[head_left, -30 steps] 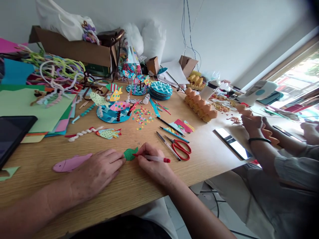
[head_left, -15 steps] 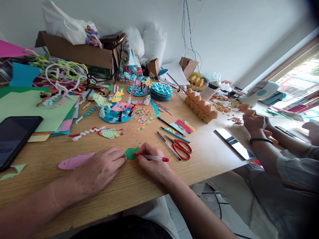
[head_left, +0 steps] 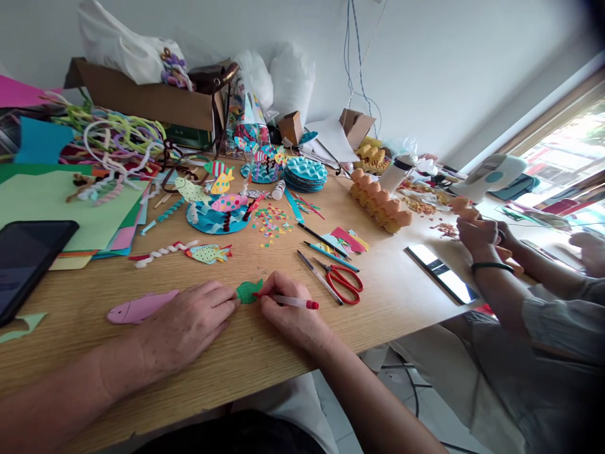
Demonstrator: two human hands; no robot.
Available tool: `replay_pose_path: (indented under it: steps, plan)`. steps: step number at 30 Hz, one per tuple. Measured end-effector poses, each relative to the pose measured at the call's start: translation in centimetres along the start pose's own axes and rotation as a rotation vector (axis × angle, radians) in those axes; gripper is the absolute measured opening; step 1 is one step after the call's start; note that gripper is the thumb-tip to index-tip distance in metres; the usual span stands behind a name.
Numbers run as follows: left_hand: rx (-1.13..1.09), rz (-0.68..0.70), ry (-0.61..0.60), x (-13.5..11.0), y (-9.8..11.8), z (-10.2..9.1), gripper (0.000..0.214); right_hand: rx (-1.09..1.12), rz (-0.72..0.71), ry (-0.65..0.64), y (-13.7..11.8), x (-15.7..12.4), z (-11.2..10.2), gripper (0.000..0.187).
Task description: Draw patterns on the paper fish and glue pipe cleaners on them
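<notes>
A small green paper fish [head_left: 247, 292] with dark markings lies flat on the wooden table. My left hand [head_left: 198, 318] rests on the table, its fingers together and their tips holding the fish's left end; the thumb is hidden. From the other side, my right hand [head_left: 293, 315] pinches a red-tipped pen [head_left: 299, 302], its point at the fish's tail. Partly under my left hand lies a pink paper fish [head_left: 135, 309] with a drawn eye and mouth. Red-handled scissors [head_left: 344, 284] and a slim pen [head_left: 317, 275] lie to the right of my right hand.
Beyond my hands are a dotted paper fish [head_left: 210, 253], a blue wavy base with upright paper fish [head_left: 217, 217] and scattered confetti [head_left: 271, 221]. A phone [head_left: 33, 261] lies at left. At right, another person's hands [head_left: 477, 236] hold egg-carton material near a tablet [head_left: 439, 272].
Both hands keep almost the same pose around the green fish, and the pen tip stays at its tail. The whole view has shifted very slightly.
</notes>
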State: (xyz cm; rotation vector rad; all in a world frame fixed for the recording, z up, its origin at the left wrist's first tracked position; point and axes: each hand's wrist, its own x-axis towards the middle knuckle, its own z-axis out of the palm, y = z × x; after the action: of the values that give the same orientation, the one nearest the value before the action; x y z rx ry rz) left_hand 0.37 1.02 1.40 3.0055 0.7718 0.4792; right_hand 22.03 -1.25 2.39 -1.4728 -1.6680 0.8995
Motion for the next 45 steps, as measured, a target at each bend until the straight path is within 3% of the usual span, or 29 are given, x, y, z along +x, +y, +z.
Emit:
replay_pose_path:
  steps: [12, 45]
  plan:
    - [-0.072, -0.051, -0.024, -0.10, -0.03, -0.01, 0.030, 0.010, 0.032, 0.034, -0.26, 0.11, -0.25, 0.014]
    - [-0.030, 0.008, 0.024, -0.28, -0.02, 0.13, 0.035, -0.002, 0.060, 0.009, -0.62, 0.03, -0.58, 0.017]
